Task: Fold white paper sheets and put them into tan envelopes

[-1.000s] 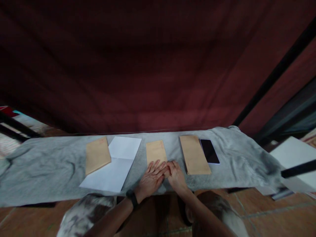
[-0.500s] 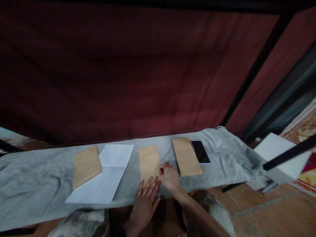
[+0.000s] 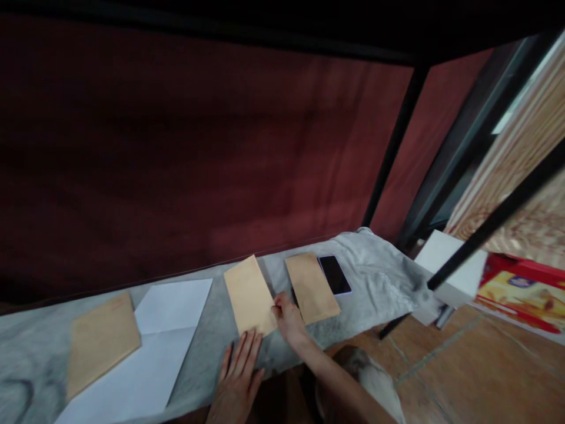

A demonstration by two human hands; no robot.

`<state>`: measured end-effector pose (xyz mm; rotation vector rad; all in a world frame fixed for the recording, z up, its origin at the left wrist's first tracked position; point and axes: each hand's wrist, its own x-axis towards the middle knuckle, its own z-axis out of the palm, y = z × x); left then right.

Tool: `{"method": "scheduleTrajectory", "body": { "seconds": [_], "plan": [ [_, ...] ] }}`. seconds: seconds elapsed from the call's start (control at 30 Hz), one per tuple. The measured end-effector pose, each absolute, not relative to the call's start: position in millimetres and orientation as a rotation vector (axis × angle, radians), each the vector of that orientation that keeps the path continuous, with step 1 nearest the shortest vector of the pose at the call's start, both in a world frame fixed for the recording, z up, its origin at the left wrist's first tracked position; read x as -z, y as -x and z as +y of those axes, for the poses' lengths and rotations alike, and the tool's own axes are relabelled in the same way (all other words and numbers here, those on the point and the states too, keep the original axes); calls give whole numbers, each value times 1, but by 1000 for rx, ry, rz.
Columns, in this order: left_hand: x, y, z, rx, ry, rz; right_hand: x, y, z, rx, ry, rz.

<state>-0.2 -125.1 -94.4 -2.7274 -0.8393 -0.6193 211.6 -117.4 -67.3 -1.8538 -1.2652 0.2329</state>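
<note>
A light brown paper envelope point(image 3: 248, 291) lies on the grey cloth in front of me. My left hand point(image 3: 238, 371) rests flat on its near end, fingers stretched out. At the envelope's right edge, my right hand point(image 3: 289, 318) has its fingers closed in a pinch. A stack of brown envelopes point(image 3: 312, 287) lies just right of that hand, with a dark-screened phone point(image 3: 334, 274) against its far side. To the left, another brown envelope point(image 3: 103, 341) partly covers a creased white sheet of paper point(image 3: 172, 312).
Grey cloth point(image 3: 375, 277) covers the narrow surface. A dark red curtain point(image 3: 198, 165) hangs behind it, and black metal bars point(image 3: 395, 141) frame the right side. A white box point(image 3: 454, 259) and a red printed carton point(image 3: 521, 294) stand at right, near the tiled floor point(image 3: 459, 365).
My view has swung right, shifting everything leftward. The middle envelope is more tilted, and the red print at its far end no longer shows. My right hand stays at its right edge.
</note>
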Motion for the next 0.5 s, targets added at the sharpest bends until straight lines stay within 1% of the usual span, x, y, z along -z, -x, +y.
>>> {"method": "scheduleTrajectory", "body": {
  "seconds": [0.1, 0.27, 0.37, 0.5],
  "plan": [
    [93, 4, -118, 658, 2722, -915, 60, -254, -120, -161, 1858, -1153],
    [98, 4, -116, 662, 2690, -831, 58, -326, -145, -79, 1921, -1021],
    [101, 2, -119, 680, 2672, -831, 63, -348, -162, -53, 1984, -997],
    [103, 1, -121, 700, 2679, -862, 67, -354, -176, -9, 2092, -1017]
  ]
}}
